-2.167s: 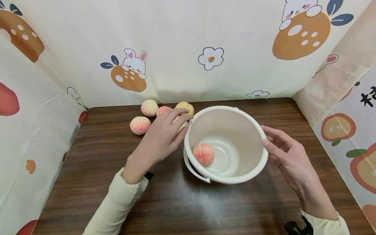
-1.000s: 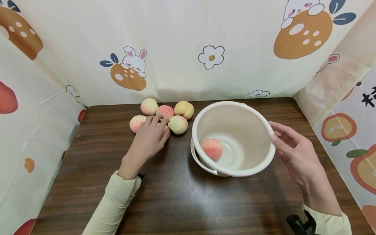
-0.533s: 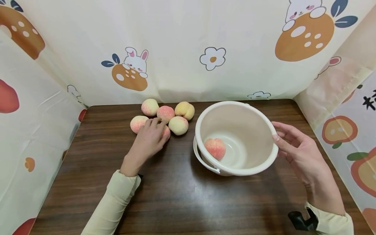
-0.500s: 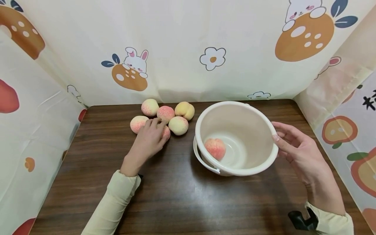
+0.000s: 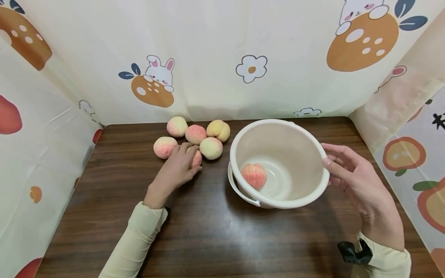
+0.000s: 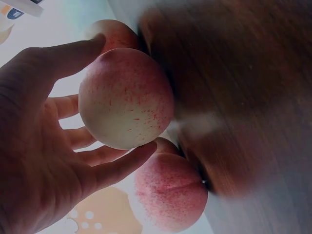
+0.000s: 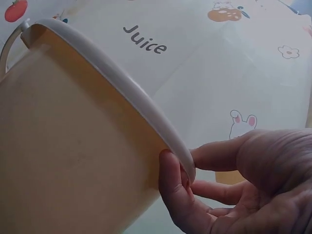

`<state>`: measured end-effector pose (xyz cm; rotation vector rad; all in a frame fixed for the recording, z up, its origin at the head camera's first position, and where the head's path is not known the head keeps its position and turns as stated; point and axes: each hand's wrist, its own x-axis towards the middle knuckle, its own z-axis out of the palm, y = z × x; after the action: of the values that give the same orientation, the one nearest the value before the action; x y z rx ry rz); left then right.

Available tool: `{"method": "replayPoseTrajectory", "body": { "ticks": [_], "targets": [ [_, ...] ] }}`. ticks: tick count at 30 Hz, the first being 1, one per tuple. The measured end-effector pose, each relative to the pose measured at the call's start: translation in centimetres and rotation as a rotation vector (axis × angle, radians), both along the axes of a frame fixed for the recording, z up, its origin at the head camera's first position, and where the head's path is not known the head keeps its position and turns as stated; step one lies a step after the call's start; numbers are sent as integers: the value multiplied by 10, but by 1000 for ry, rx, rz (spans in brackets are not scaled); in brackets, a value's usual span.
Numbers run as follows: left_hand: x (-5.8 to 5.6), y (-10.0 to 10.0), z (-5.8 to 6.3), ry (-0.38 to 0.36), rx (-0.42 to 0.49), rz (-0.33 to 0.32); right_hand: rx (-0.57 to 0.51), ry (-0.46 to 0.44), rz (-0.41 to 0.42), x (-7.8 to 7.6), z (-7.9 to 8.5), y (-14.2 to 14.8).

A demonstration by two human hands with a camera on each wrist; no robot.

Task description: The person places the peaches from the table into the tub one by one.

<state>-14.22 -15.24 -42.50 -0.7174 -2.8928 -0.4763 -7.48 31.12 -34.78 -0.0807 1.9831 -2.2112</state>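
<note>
My left hand (image 5: 175, 170) curls around a pink-and-cream peach (image 5: 196, 158) on the table; the hand hides part of it in the head view. In the left wrist view the thumb and fingers touch opposite sides of this peach (image 6: 126, 100). My right hand (image 5: 358, 181) pinches the rim of a white bucket (image 5: 314, 195), thumb on one side and fingers on the other, as the right wrist view confirms. Inside the bucket, one pink peach (image 5: 254, 176) lies on the bottom, towards the left wall.
Beside the left hand lie more peaches: a pale one (image 5: 211, 148), a yellow one (image 5: 218, 130), a pink one (image 5: 196, 134) and others. The bucket's handle (image 5: 240, 191) hangs down its left side. Printed cloth (image 5: 208, 88) stands behind the dark wooden table (image 5: 215, 239).
My left hand has moved left from beside the bucket's rim to a peach in the group and taken hold of it. The bucket has shifted slightly right and back, with my right hand on its rim.
</note>
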Motion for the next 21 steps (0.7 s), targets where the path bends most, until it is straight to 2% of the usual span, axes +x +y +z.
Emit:
{"method": "replayPoseTrajectory", "body": {
  "ticks": [8,14,21],
  "targets": [
    [0,-1,0,-46,54,14,-2,-21,-30,-3,-1,-2],
    [3,-2,0,-23,69,9,-31,-20,-54,-2,-2,-5],
    [11,0,16,-2,76,31,-21,1,-50,-1,-2,-5]
  ]
}}
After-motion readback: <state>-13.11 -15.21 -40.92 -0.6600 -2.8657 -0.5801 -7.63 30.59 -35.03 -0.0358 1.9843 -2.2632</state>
